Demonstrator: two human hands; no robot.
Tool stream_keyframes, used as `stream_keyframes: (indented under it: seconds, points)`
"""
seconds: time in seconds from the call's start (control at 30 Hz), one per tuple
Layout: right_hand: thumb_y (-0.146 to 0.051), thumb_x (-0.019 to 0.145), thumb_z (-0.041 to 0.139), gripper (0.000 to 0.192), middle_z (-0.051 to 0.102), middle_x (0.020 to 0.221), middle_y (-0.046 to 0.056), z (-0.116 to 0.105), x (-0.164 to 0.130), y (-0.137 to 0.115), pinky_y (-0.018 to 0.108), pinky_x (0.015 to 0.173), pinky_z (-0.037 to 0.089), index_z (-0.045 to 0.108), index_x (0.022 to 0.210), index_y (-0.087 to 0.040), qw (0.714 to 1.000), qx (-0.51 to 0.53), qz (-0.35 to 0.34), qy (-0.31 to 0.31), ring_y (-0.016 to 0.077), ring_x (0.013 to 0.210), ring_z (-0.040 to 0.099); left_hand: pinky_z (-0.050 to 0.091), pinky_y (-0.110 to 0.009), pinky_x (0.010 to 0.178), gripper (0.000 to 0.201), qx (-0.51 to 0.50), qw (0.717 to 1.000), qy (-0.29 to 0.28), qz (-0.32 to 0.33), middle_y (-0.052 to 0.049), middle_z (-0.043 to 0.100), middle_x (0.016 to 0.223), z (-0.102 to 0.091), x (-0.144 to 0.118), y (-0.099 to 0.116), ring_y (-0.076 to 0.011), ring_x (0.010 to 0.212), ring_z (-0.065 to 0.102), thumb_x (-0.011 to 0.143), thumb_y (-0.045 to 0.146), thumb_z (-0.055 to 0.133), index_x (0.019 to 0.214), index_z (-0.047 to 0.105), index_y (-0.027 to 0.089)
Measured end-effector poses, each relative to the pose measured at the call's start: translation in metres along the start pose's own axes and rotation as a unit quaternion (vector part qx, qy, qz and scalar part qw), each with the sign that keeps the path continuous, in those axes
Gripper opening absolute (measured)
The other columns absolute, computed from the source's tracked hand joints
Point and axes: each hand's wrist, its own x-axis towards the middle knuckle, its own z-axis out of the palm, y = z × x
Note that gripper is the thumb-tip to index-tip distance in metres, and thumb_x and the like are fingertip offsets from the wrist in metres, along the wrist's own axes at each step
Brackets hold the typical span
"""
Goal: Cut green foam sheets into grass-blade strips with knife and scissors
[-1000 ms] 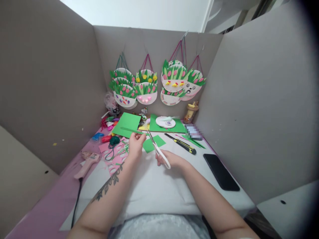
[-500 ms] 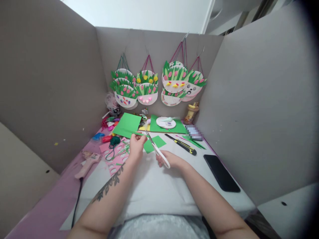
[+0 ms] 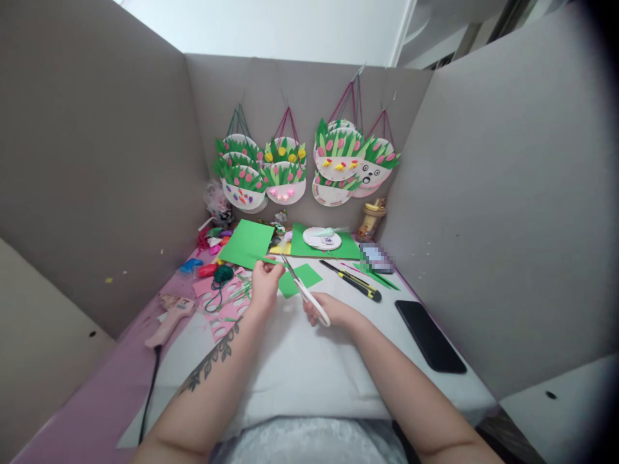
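My left hand (image 3: 265, 278) pinches a narrow strip of green paper (image 3: 273, 260) between thumb and fingers above the table. In my right hand (image 3: 319, 309) is a pair of scissors with white handles (image 3: 316, 308), the fingers wrapped through the loops. The scissor blades point away from me and meet the right end of the strip. Below the blades lies a green paper square (image 3: 307, 277), partly hidden by the scissors. Behind my left hand rests a larger green sheet (image 3: 247, 240).
A yellow-black utility knife (image 3: 355, 282) and a dark phone (image 3: 429, 336) lie to the right. On the left are a pink glue gun (image 3: 174, 319), dark green yarn (image 3: 223, 274) and pink cut-out paper (image 3: 213, 301). A white paper plate (image 3: 312, 238) sits at the back, below hanging flower baskets (image 3: 341, 151).
The scissor blades have drawn closer together at the strip. Both hands stay in almost the same place.
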Motion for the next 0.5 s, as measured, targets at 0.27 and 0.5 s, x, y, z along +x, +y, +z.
stream_keyframes:
  seconds: [0.27, 0.5]
  points:
    - [-0.025, 0.065, 0.057, 0.013, 0.052, 0.062, -0.003, -0.0007, -0.0018, -0.0026, 0.022, 0.049, 0.044, 0.049, 0.073, -0.018, 0.999, -0.032, -0.001, 0.005, 0.0100, 0.051, 0.053, 0.036, -0.021, 0.058, 0.031, 0.012, 1.000, -0.017, -0.008, 0.008, 0.050, 0.057, -0.0017, 0.0053, 0.0039, -0.0076, 0.054, 0.048, 0.060, 0.022, 0.068, 0.080, 0.044, 0.019]
    - [-0.021, 0.060, 0.054, 0.013, 0.051, 0.060, -0.004, -0.0025, -0.0029, -0.0046, 0.022, 0.048, 0.043, 0.049, 0.071, -0.018, 1.000, -0.026, 0.004, 0.003, 0.0102, 0.050, 0.052, 0.040, -0.023, 0.064, 0.039, 0.008, 0.999, -0.024, -0.032, 0.006, 0.056, 0.061, -0.0050, 0.0080, -0.0002, -0.0102, 0.059, 0.055, 0.060, 0.024, 0.071, 0.090, 0.046, 0.018]
